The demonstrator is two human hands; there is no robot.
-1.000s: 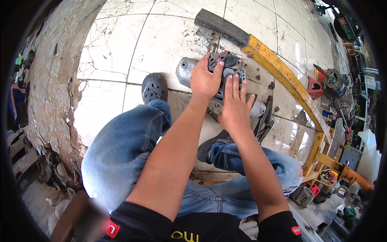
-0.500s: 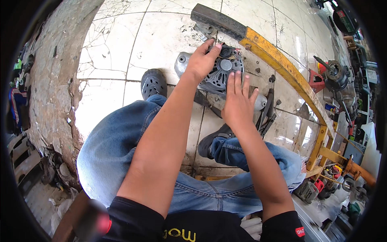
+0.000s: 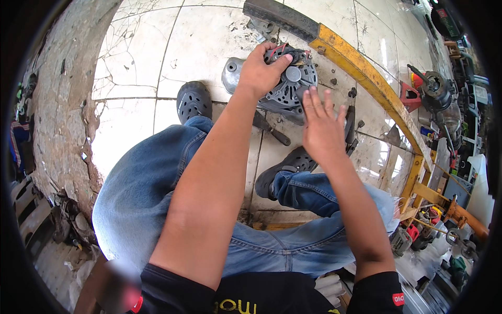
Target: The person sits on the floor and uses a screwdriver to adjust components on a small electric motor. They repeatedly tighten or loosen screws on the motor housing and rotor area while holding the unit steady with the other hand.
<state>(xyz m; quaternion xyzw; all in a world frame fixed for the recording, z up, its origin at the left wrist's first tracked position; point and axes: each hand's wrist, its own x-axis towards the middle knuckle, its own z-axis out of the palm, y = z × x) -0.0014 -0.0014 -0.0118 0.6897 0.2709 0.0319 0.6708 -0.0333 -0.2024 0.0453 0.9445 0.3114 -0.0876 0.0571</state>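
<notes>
On the tiled floor before me is a grey metal alternator (image 3: 293, 75), with a round hub and a slotted face. My left hand (image 3: 257, 75) grips its upper left side, the thumb lying over the top near a red wire (image 3: 283, 48). Against its right edge is my right hand (image 3: 325, 133), fingers stretched out and fingertips at the casing. A small dark piece (image 3: 301, 93) shows beside these fingertips; I cannot tell whether it is loose. A rounded silver metal part (image 3: 231, 73) sticks out left of the alternator. Below lies a dark-handled tool (image 3: 280, 137).
A yellow metal frame (image 3: 366, 68) with a dark end curves past the alternator on the right. More tools (image 3: 351, 118) lie right of my right hand. My shoes (image 3: 194, 102) flank the work. A red stand (image 3: 410, 98) and machine parts (image 3: 438, 91) are farther right.
My right hand has shifted right, off the alternator's face to its edge, and now covers the silver part there. My left hand stays on the alternator. The dark tool handle shows more fully.
</notes>
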